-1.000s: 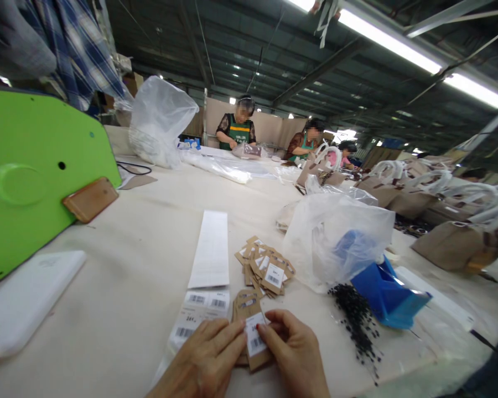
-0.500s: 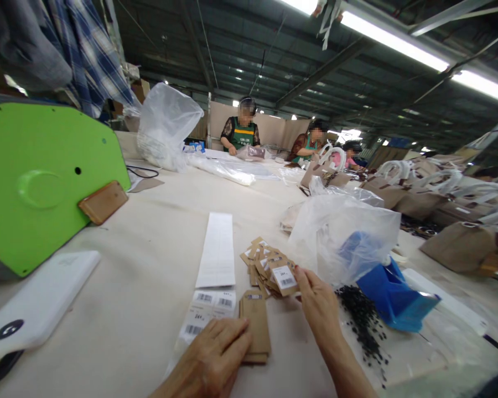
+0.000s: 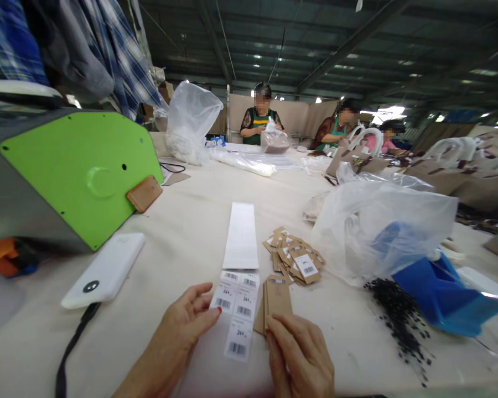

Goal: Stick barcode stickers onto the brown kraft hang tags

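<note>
A strip of white barcode price labels (image 3: 238, 340) lies on the table in front of me, its far part blank white. My left hand (image 3: 185, 320) is at the strip's left edge, thumb apart from the half-curled fingers. The thumb tip overlaps a label; I see nothing held there. To the right is a small stack of brown cardboard hang tags (image 3: 280, 298). My right hand (image 3: 301, 354) pinches the near left edge of these tags; how many it grips is hidden. Beyond lies a loose pile of labelled tags (image 3: 307, 265).
Black small fasteners (image 3: 398, 320) lie at right beside a blue bag (image 3: 444, 293) and clear plastic (image 3: 357, 221). A white power bank (image 3: 108, 271) with a black cable, a brown phone (image 3: 144, 194) and a green-sided machine (image 3: 87, 177) stand left. Co-workers work across the table.
My right hand has left the labelled tag on the pile and moved to the tag stack. My left hand has moved off the stack to the label strip. The view has shifted left.
</note>
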A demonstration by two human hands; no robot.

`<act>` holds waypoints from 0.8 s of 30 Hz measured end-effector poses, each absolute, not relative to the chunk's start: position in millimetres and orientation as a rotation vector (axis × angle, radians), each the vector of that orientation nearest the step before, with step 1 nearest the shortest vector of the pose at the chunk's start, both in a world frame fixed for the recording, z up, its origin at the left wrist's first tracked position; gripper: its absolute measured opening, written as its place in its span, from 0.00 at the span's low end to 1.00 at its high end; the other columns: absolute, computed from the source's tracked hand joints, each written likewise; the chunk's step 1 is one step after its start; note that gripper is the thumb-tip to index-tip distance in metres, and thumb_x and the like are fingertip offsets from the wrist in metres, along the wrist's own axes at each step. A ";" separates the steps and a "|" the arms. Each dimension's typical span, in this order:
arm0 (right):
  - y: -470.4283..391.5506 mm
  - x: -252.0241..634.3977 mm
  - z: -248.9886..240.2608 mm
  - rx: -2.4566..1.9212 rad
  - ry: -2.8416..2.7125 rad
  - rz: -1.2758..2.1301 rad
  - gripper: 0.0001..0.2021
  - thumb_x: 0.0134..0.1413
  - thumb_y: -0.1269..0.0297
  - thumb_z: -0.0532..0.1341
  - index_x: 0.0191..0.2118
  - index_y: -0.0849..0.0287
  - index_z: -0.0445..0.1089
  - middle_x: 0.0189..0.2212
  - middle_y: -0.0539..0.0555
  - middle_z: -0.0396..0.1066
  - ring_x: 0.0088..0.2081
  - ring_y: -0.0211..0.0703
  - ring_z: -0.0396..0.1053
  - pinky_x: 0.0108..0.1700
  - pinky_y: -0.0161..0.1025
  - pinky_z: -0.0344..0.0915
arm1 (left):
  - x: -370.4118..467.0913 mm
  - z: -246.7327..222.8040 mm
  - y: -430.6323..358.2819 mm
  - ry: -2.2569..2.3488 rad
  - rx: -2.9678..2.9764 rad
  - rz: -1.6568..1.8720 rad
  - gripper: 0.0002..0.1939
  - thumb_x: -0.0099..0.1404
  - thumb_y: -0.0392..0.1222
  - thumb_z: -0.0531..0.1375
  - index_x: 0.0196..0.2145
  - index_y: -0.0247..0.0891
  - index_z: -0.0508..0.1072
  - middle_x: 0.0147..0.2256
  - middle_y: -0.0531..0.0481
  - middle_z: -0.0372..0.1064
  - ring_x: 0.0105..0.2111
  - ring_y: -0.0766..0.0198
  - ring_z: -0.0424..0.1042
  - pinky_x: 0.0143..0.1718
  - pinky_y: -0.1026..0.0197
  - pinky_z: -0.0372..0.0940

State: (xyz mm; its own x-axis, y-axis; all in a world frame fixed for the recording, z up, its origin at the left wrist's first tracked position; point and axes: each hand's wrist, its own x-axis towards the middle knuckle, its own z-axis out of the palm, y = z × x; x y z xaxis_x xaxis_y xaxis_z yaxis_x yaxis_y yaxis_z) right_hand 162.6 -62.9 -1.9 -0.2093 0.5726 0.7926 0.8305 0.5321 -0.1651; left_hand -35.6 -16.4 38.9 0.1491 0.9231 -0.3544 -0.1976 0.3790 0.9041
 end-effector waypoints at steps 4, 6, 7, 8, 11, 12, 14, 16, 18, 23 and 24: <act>-64.0 144.9 1.5 -1.086 -1.940 -0.359 0.11 0.48 0.72 0.60 0.41 0.64 0.70 0.35 0.56 0.73 0.37 0.43 0.68 0.38 0.40 0.62 | -31.6 41.4 -31.2 0.797 0.632 0.803 0.23 0.47 0.37 0.68 0.42 0.30 0.72 0.39 0.38 0.73 0.41 0.49 0.71 0.44 0.52 0.64; -65.2 140.7 3.0 -1.098 -1.926 -0.345 0.11 0.50 0.67 0.58 0.40 0.62 0.71 0.35 0.55 0.74 0.37 0.44 0.68 0.39 0.42 0.60 | -30.2 45.2 -36.1 0.730 0.611 0.757 0.21 0.45 0.35 0.68 0.40 0.30 0.74 0.37 0.38 0.74 0.40 0.50 0.71 0.44 0.53 0.63; -65.6 139.8 3.9 -1.094 -1.913 -0.332 0.11 0.51 0.64 0.57 0.40 0.61 0.71 0.35 0.54 0.75 0.37 0.44 0.68 0.39 0.43 0.59 | -29.8 47.5 -38.1 0.712 0.608 0.731 0.21 0.44 0.34 0.68 0.39 0.30 0.75 0.36 0.39 0.74 0.39 0.50 0.71 0.44 0.53 0.63; -65.9 139.6 4.9 -1.081 -1.901 -0.316 0.12 0.52 0.62 0.56 0.39 0.62 0.71 0.34 0.54 0.75 0.37 0.45 0.68 0.40 0.43 0.59 | -29.6 49.8 -40.0 0.705 0.607 0.700 0.21 0.43 0.33 0.67 0.38 0.31 0.76 0.35 0.40 0.74 0.38 0.51 0.71 0.43 0.54 0.63; -66.2 142.0 6.7 -1.006 -1.944 -0.266 0.15 0.52 0.58 0.55 0.39 0.63 0.71 0.35 0.55 0.75 0.38 0.45 0.67 0.42 0.43 0.58 | -29.3 54.7 -46.4 0.788 0.629 0.615 0.18 0.40 0.30 0.64 0.34 0.31 0.77 0.31 0.44 0.74 0.33 0.57 0.70 0.38 0.60 0.62; -66.5 143.4 6.4 -0.985 -1.987 -0.249 0.16 0.50 0.58 0.57 0.40 0.63 0.71 0.36 0.55 0.75 0.39 0.45 0.67 0.43 0.43 0.58 | -29.4 55.1 -48.7 0.837 0.647 0.588 0.17 0.38 0.29 0.63 0.32 0.30 0.77 0.29 0.46 0.73 0.30 0.60 0.68 0.34 0.63 0.61; -67.5 146.2 3.9 -0.989 -2.048 -0.191 0.18 0.46 0.58 0.60 0.43 0.63 0.69 0.38 0.56 0.74 0.40 0.47 0.67 0.45 0.44 0.57 | -29.8 54.0 -52.8 0.921 0.681 0.528 0.17 0.36 0.28 0.59 0.29 0.30 0.77 0.26 0.50 0.71 0.26 0.65 0.64 0.27 0.68 0.56; -69.2 148.5 -0.2 -1.029 -2.067 -0.101 0.20 0.45 0.58 0.61 0.46 0.60 0.67 0.40 0.56 0.73 0.42 0.49 0.66 0.46 0.46 0.57 | -30.8 51.0 -55.6 0.957 0.719 0.469 0.16 0.35 0.27 0.57 0.26 0.29 0.76 0.23 0.53 0.67 0.23 0.70 0.58 0.23 0.70 0.49; -70.7 149.8 -4.5 -1.039 -2.076 -0.010 0.21 0.45 0.59 0.60 0.47 0.58 0.65 0.40 0.55 0.73 0.43 0.49 0.66 0.46 0.47 0.57 | -31.8 48.1 -56.6 0.936 0.769 0.435 0.14 0.36 0.28 0.56 0.25 0.29 0.76 0.21 0.55 0.63 0.22 0.71 0.54 0.22 0.69 0.46; -72.3 149.1 -7.4 -0.962 -2.023 0.110 0.20 0.45 0.65 0.57 0.48 0.58 0.64 0.40 0.55 0.72 0.43 0.48 0.66 0.43 0.47 0.61 | -30.9 48.4 -53.8 0.870 0.894 0.462 0.06 0.43 0.36 0.62 0.21 0.31 0.76 0.18 0.54 0.61 0.23 0.66 0.59 0.28 0.65 0.56; -72.5 148.9 -6.3 -0.960 -2.018 0.126 0.20 0.45 0.67 0.57 0.48 0.59 0.64 0.40 0.55 0.72 0.43 0.48 0.66 0.43 0.47 0.62 | -30.1 49.7 -53.1 0.873 0.914 0.466 0.06 0.44 0.37 0.62 0.21 0.31 0.76 0.17 0.54 0.62 0.25 0.64 0.61 0.31 0.63 0.58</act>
